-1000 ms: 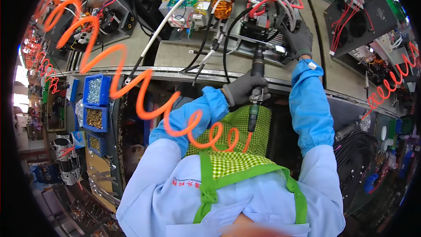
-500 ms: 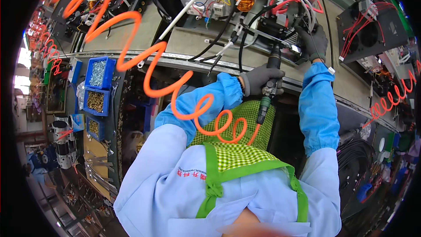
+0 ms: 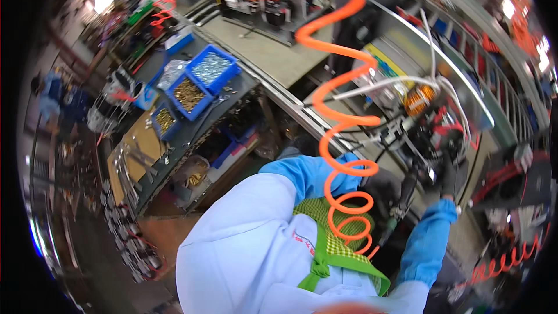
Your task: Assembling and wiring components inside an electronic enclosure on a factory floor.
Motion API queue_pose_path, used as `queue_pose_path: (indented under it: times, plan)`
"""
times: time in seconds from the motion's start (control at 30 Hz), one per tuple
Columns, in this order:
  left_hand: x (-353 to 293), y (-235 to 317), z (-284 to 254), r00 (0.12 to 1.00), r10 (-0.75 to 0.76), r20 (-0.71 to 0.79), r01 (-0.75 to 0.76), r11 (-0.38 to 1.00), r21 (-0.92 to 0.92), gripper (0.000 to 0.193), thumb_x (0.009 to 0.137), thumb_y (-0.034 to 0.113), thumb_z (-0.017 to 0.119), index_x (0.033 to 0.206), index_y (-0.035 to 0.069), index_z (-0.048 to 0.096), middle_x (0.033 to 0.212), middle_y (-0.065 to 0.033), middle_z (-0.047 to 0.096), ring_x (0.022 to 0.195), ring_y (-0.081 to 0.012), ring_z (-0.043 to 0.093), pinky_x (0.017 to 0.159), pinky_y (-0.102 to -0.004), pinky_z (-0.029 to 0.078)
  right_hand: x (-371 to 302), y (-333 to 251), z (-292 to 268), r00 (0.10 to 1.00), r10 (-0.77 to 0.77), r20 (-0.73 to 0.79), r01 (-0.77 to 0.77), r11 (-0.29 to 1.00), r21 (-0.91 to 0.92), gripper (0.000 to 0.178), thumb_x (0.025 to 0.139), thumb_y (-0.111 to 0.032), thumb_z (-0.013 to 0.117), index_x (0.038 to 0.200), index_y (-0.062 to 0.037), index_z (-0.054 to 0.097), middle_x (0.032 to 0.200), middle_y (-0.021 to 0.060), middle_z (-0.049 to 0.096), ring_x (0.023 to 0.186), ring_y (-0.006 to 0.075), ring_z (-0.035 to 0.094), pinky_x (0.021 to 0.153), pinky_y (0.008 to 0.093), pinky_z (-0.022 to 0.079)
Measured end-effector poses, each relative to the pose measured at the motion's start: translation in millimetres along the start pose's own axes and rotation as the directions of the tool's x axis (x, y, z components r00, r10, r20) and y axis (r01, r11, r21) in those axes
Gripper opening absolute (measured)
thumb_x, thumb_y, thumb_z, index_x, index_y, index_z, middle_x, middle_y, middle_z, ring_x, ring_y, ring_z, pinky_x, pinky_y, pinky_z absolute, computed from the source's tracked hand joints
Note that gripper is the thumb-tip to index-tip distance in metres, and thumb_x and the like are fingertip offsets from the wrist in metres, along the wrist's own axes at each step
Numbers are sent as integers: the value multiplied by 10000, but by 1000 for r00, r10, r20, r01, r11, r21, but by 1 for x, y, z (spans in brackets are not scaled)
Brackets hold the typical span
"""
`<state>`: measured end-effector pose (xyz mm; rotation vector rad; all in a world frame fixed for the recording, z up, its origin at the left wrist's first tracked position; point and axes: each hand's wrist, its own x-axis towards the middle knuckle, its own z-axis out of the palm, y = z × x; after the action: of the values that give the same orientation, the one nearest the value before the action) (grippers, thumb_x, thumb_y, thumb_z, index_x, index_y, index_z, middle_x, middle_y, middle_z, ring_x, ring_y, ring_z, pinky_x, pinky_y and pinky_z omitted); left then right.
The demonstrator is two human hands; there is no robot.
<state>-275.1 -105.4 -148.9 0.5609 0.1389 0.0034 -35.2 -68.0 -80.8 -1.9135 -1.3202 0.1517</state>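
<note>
My left hand, in a dark grey glove, is blurred and partly behind an orange coiled air hose. It is closed around a black air screwdriver, whose green rear end points down toward my apron. The front of this tool reaches the metal chassis with cables, close to a black part. On the right side, my right hand, also gloved, rests against that black part and the red wires; its fingers are smeared and partly hidden. A copper-wound coil and white cables lie just beyond.
On the left bench stand blue bins of silver screws, brass-coloured screws and smaller brass pieces. Metal strips lie on cardboard nearby. Another wired assembly is at the back, and a dark fan panel stands at right.
The view has swung left, so the workpiece and both hands appear farther right and lower. More of the left bench with its bins shows. The screwdriver stays at the chassis.
</note>
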Motion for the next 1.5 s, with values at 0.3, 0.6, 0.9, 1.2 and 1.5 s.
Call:
queue_pose_path:
  times: [0.3,0.6,0.9,1.2,1.5]
  plan:
    - [-5,23,9,974,166,-154,-175,983,-47,194,867,159,578,996,16,556,855,-118,618,765,-241,647,756,-472,551,24,44,22,994,-103,38,97,985,142,575,683,-348,739,1105,4,572,1040,187,636,975,349,599,850,414,443]
    - [-51,3,29,959,167,-230,-211,961,-180,190,860,160,584,981,16,551,840,-117,616,749,-239,646,736,-462,556,19,53,22,999,-22,25,17,986,166,626,688,-358,741,1149,15,542,1097,192,599,1020,341,565,882,420,419]
    - [-44,3,44,925,177,-337,-286,908,-307,187,854,161,589,965,17,546,825,-116,614,732,-237,645,716,-453,560,21,60,22,999,-19,31,12,976,220,561,700,-291,733,1137,8,547,1075,155,611,994,292,580,870,394,428]
    - [37,-19,51,900,168,-403,-344,842,-416,185,848,162,595,949,17,541,811,-115,612,715,-234,643,697,-443,565,8,21,11,999,-41,-7,41,993,108,582,696,-324,739,1134,11,551,1070,149,619,984,293,582,863,397,430]
    - [26,-10,47,869,274,-412,-323,945,-54,165,798,163,604,822,29,511,645,-101,562,561,-203,593,493,-355,494,1,8,5,999,-46,23,42,987,155,547,725,-340,723,1110,11,558,1024,140,641,917,280,597,835,382,433]
